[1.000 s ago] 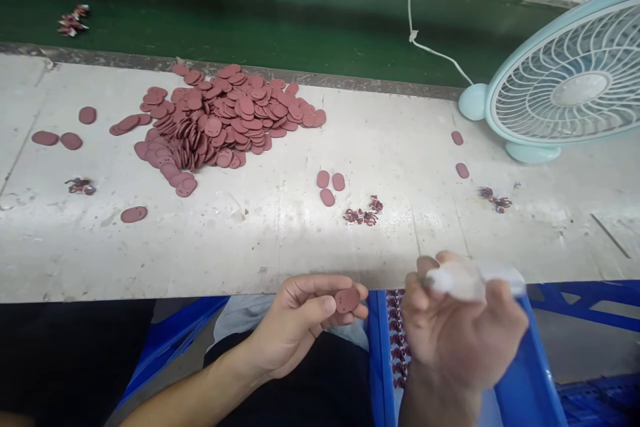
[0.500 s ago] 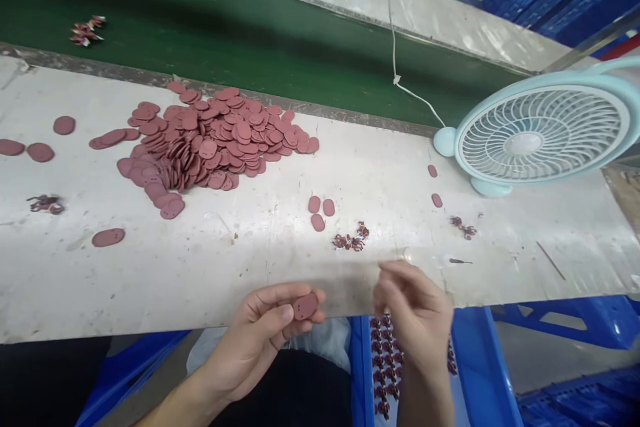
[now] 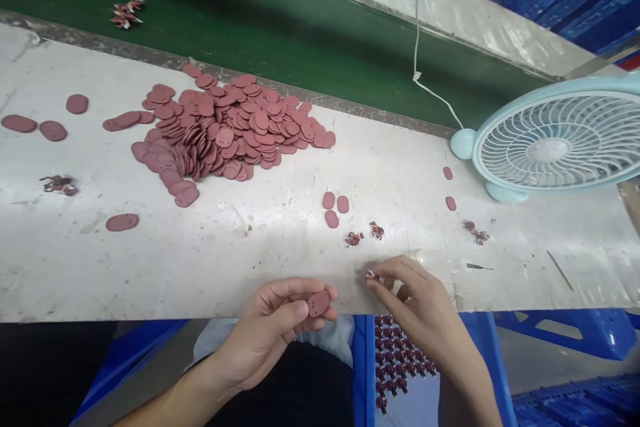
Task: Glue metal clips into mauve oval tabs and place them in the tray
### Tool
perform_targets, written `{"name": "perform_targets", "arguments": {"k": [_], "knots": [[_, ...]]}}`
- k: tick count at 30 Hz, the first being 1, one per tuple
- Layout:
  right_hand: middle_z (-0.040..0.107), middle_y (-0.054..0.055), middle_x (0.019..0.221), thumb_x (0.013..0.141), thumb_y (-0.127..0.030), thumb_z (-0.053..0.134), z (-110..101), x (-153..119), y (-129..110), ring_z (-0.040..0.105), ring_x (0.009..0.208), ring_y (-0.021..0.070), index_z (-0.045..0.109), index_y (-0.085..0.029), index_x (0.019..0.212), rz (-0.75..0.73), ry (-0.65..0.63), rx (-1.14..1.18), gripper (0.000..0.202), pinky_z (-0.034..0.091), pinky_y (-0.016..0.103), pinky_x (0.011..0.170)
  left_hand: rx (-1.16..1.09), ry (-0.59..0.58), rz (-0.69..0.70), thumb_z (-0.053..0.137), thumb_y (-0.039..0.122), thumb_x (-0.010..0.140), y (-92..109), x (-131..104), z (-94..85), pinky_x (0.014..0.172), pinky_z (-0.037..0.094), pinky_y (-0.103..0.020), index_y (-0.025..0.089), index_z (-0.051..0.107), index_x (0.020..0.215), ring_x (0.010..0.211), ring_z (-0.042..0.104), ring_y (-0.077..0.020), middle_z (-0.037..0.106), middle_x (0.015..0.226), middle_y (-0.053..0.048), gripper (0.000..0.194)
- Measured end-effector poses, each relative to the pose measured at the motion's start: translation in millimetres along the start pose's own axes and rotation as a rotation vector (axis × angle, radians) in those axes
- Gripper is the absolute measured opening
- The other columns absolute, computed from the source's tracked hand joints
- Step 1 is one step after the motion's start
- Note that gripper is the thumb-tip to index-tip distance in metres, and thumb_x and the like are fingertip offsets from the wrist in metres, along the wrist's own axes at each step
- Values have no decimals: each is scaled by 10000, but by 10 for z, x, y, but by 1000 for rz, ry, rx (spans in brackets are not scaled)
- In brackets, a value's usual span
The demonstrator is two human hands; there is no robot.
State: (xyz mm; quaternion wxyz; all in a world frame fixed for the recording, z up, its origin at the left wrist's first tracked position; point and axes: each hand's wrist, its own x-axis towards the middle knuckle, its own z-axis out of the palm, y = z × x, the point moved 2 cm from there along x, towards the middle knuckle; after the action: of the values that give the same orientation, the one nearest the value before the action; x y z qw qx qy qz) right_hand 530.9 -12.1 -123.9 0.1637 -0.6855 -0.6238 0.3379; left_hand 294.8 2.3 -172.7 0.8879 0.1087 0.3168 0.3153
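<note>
My left hand (image 3: pixel 283 320) pinches a dark red oval disc (image 3: pixel 319 304) with small holes between thumb and fingers, just over the table's front edge. To its right, my right hand (image 3: pixel 415 293) holds a small dark red figure (image 3: pixel 373 275) with a whitish bit at its fingertips; most of that piece is hidden. Beyond the hands lie two more small figures (image 3: pixel 355 239) and three loose oval discs (image 3: pixel 331 219). A large heap of the same discs (image 3: pixel 225 133) spreads across the table at the left.
A light blue fan (image 3: pixel 550 147) stands at the right, its white cord (image 3: pixel 417 47) running over the green belt (image 3: pixel 300 40). Below the table edge, a blue crate (image 3: pixel 364 373) holds rows of small dark red figures (image 3: pixel 395 353). A thin dark tool (image 3: pixel 479 266) lies right of my hand.
My right hand has taken a small figure from the little group on the table and drawn it nearer the left hand. The left hand keeps its disc. The camera view has shifted slightly.
</note>
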Motion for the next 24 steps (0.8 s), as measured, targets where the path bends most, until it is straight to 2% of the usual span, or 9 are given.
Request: {"name": "perform_targets", "arguments": {"k": [3,5,7,10,15,18,24], "knots": [[710,32,892,897,-264,711,71,-212,-136,677,703,165,730,-261,978,0,-67,463,83,547,251,551,75,-9,39,731,225,869,-17,-12,26,809,585,-220,215,789,1036,936,753,-186,789,1115,-89,177],[734,26,898,876,-189,723,178,-313,-229,711,728,170,748,-293,1048,-31,-59,717,202,583,248,582,142,-23,71,734,236,871,-34,-24,43,819,582,-233,221,787,1044,946,743,-184,788,1117,-83,182],[744,24,920,872,-146,717,304,-366,-299,724,755,171,753,-315,1091,-27,1,857,279,610,255,628,196,-43,107,733,235,873,-55,-34,60,870,581,-268,230,783,1060,991,727,-193,781,1139,-79,194],[748,27,944,867,-142,721,465,-385,-359,727,811,182,770,-307,1045,37,143,882,248,629,269,688,233,-60,165,728,205,875,-82,-41,97,949,569,-313,252,776,1079,1050,710,-200,767,1183,-64,215],[765,30,957,856,-164,730,591,-405,-406,742,848,224,766,-325,1026,57,277,869,237,654,328,718,244,-27,220,729,119,854,-98,-52,181,918,587,-269,257,788,1028,1025,728,-183,760,1196,-56,230],[763,16,942,850,-151,732,601,-421,-407,743,822,206,761,-338,1041,34,313,829,269,656,308,698,252,-20,234,736,96,840,-103,-50,207,923,586,-261,260,791,1021,1019,735,-181,757,1197,-55,250],[755,6,917,826,-148,751,562,-434,-382,734,814,203,752,-336,1024,17,304,741,273,642,292,656,278,2,250,747,100,831,-117,-52,194,893,603,-266,250,793,1017,997,739,-189,760,1182,-63,243]]}}
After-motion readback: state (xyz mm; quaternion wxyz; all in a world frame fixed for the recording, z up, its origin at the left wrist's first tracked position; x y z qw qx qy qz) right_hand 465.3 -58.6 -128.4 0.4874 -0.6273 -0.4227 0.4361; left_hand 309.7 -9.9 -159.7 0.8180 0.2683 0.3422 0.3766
